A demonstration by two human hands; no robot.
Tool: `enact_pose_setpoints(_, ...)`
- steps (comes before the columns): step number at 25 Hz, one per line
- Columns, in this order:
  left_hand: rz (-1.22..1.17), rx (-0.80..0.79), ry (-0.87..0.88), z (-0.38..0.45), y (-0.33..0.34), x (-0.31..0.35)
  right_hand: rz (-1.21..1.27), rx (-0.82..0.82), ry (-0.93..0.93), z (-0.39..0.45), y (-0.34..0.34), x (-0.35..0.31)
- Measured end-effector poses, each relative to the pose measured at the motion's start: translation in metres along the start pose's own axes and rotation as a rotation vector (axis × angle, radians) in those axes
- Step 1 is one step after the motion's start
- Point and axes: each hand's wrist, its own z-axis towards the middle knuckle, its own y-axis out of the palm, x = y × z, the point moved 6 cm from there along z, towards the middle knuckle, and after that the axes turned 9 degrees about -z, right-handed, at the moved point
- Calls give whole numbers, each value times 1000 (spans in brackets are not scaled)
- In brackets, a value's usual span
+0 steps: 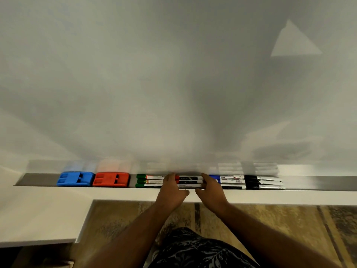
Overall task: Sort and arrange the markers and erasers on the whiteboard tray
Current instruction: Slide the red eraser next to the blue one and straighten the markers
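On the grey whiteboard tray lie a blue eraser and a red eraser side by side at the left. To their right lie three green markers, three red markers, three blue markers and three black markers, each group stacked front to back. My left hand covers the red markers' cap end, fingers on them. My right hand covers their other end. Both thumbs rest on the tray's white front ledge.
The whiteboard rises right behind the tray. A white counter extends at the lower left. Below the ledge is a patterned wooden floor, and my patterned clothing shows at the bottom.
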Motion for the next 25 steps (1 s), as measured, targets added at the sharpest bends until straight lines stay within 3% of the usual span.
enact_pose_setpoints(14, 222, 126, 266, -42, 16, 31, -263, 122, -156, -34, -43, 26)
enact_pose_setpoints(25, 658, 148, 443, -77, -22, 17, -553, 231, -123, -78, -44, 14)
